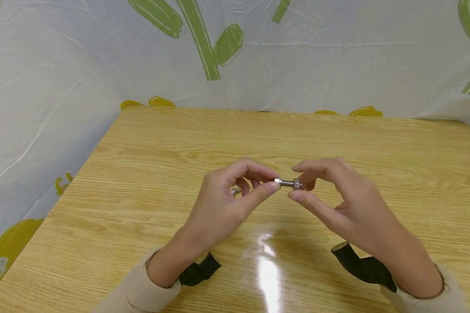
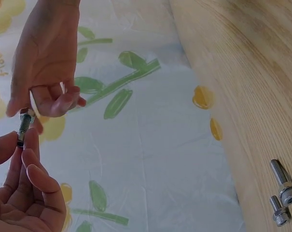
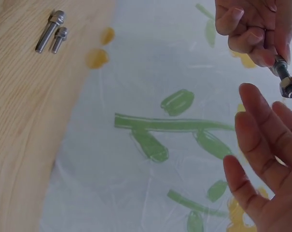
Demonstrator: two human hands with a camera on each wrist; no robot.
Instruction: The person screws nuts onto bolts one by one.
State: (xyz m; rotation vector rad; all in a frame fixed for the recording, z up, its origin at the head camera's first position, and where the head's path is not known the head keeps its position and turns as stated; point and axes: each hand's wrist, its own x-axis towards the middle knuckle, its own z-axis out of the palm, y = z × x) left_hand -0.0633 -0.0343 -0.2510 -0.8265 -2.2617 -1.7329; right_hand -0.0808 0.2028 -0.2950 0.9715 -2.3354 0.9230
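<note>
A silver hex bolt (image 1: 287,183) is held level above the table, its head pinched between the thumb and index finger of my left hand (image 1: 223,206). Near its free end sits a hex nut (image 1: 297,184), and a short tip of thread shows past it. My right hand (image 1: 350,206) is close by, thumb and index finger parted on either side of the nut. In the right wrist view the nut (image 3: 289,88) stands in plain sight, just off the extended fingers (image 3: 261,140) of that hand.
Two more bolts, a larger one (image 2: 282,181) and a smaller one (image 2: 279,211), lie on the wooden table (image 1: 141,182), mostly hidden behind my left hand in the head view. A flower-printed white sheet (image 1: 290,65) hangs behind and left. Black pieces (image 1: 201,269) sit at both wrists.
</note>
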